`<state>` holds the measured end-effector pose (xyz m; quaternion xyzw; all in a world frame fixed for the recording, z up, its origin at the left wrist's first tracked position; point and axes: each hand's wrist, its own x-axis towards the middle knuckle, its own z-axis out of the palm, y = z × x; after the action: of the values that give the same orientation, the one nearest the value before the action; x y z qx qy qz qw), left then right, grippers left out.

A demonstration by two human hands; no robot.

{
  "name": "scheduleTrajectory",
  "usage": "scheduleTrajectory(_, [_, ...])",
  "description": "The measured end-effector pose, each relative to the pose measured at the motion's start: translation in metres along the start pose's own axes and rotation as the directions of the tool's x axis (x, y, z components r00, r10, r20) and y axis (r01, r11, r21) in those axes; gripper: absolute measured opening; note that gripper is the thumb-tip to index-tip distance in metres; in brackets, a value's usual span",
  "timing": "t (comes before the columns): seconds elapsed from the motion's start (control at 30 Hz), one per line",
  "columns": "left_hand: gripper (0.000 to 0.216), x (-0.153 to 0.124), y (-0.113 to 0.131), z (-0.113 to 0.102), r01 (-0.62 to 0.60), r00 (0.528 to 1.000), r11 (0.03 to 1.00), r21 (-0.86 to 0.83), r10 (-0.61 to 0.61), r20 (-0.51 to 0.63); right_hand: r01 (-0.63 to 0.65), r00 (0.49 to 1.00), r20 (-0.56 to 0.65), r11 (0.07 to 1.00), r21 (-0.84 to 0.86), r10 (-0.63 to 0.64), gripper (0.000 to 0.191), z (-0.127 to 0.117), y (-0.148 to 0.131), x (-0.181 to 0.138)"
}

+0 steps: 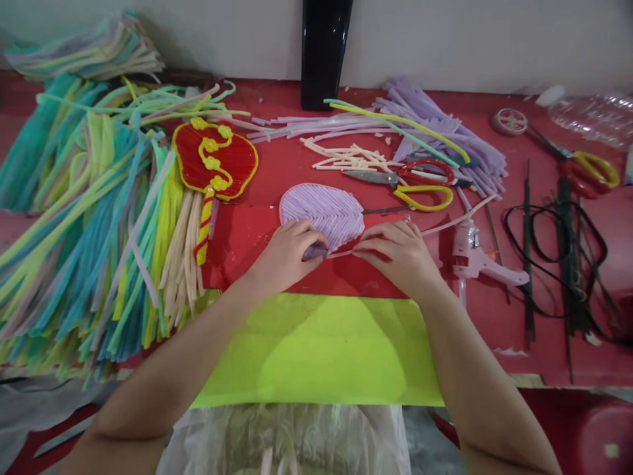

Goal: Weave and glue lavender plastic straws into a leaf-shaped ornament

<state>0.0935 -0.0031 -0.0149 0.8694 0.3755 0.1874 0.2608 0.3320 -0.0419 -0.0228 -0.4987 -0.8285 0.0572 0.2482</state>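
A lilac fan-shaped piece (324, 204) made of pipe cleaners in a herringbone pattern lies on the red table. A pale pink strip edges its far side, and a thin dark stem (388, 210) sticks out to the right. My left hand (299, 247) is closed on the near edge of this piece, thumb and fingers pressed together. Just right of it, my right hand (395, 251) pinches a pale pink pipe cleaner (341, 254), which runs along the near edge. Its loose end passes behind the right hand toward the upper right.
Bundles of coloured pipe cleaners (99, 218) fill the left, beside a finished red fan (222, 161). Scissors (425, 185), cream pieces (346, 157) and lilac pipe cleaners (435, 132) lie behind. A glue gun (477, 257), black cable (539, 303) and second scissors (593, 168) are at right.
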Motion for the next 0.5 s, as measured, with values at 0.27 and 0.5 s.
scheduleTrajectory(0.27, [0.014,0.002,-0.0024,0.0004,0.0,1.0,1.0,-0.001,0.0,0.029,0.068,0.998,0.023,0.989,-0.13,-0.065,0.019,-0.0052,0.0048,-0.0005])
scheduleTrajectory(0.5, [0.015,0.0049,-0.0036,-0.0049,-0.019,0.996,1.0,0.001,0.019,0.086,0.078,0.997,0.021,0.991,-0.106,-0.076,0.02,-0.0051,0.0052,0.0008])
